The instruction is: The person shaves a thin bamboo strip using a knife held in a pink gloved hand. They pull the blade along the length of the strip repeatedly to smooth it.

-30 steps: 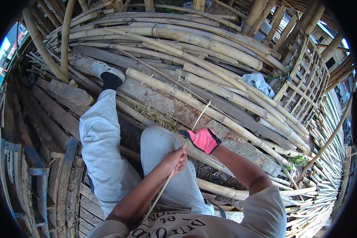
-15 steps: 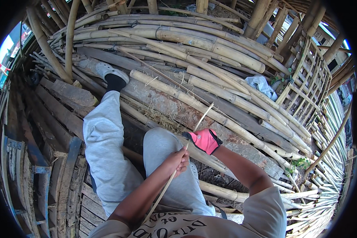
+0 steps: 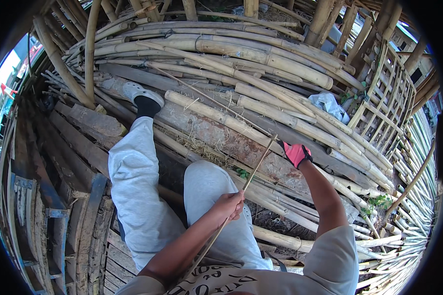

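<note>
My bare left hand (image 3: 227, 206) is closed around a thin bamboo strip (image 3: 256, 172), just above my bent right knee (image 3: 206, 179). The strip slants from beside my shirt up to the right, past the fist. Near its far tip is my right hand (image 3: 296, 154), in a pink and black glove, its fingers curled. Something dark shows at those fingers beside the tip; whether it is a tool or part of the glove I cannot make out. Under the gloved hand lies a long bamboo pole (image 3: 216, 115) across a rough slab (image 3: 202, 132).
Long bamboo poles (image 3: 261, 56) are stacked beyond me. A woven bamboo lattice (image 3: 384, 98) and a crumpled pale plastic bag (image 3: 329, 105) are at right, above many bamboo ends (image 3: 398, 196). Old planks (image 3: 79, 142) fill the left. Shavings (image 3: 206, 152) lie near my knee.
My right hand has moved away from my left, up and to the right along the strip to its far end. The left hand keeps its grip and has shifted slightly rightward in view.
</note>
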### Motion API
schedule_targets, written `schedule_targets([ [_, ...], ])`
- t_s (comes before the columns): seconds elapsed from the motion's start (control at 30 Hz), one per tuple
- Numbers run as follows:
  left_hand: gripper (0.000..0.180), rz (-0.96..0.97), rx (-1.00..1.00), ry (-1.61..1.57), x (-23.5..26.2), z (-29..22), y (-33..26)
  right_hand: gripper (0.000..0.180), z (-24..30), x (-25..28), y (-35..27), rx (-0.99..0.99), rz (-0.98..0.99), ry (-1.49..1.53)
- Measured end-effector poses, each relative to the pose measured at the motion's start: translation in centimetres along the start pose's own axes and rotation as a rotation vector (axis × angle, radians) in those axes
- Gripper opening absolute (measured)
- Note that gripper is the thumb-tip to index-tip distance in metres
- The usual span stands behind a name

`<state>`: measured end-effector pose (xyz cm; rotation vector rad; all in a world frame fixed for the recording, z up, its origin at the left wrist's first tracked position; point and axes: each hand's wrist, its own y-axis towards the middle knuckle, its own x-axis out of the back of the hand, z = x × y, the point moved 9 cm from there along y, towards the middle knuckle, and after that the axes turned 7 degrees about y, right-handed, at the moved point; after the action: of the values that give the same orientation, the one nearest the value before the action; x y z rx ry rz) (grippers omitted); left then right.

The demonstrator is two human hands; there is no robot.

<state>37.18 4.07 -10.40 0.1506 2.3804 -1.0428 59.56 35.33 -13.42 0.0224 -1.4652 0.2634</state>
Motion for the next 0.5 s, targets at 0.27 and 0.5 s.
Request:
schedule_targets([
  [0.27, 0.031, 0.014, 0.046, -0.096, 0.4, -0.1, 1.7, 0.086, 7.1, -1.6, -3.6, 0.233, -0.048, 0.250],
  [0.5, 0.032, 0.029, 0.082, -0.124, 0.0, -0.6, 1.3, 0.079, 14.9, 1.2, -10.7, 0.234, 0.127, 0.445],
])
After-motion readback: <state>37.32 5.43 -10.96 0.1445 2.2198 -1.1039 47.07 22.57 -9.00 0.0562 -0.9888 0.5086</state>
